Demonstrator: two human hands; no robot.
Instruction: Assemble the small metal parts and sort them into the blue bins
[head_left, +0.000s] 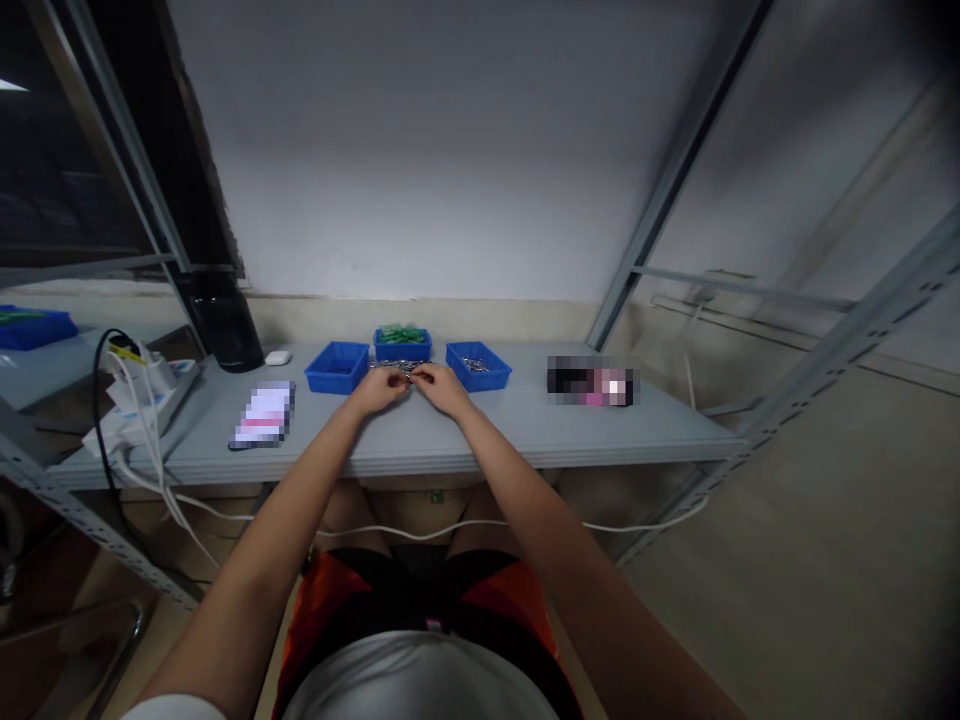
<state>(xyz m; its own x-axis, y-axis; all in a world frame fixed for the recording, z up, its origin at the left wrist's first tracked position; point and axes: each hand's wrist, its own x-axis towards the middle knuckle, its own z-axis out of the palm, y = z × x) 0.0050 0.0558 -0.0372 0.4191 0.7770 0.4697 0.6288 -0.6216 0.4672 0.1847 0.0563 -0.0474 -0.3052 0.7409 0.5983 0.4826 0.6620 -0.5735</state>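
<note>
Close together over the middle of the grey shelf table, my left hand and my right hand meet at the fingertips. Both hands have their fingers pinched, and what lies between them is too small to make out. Just behind them is a pile of small shiny metal pieces. A blue tray with little or nothing visible in it stands left of my left hand. To the right of my right hand, another blue tray holds some small metal pieces. Behind the pile, a third blue tray contains green pieces.
A phone, a white earbud case and a black bottle are on the left. Power strips with cables sit at the left end. A blurred dark and pink object lies right. Metal posts frame the table.
</note>
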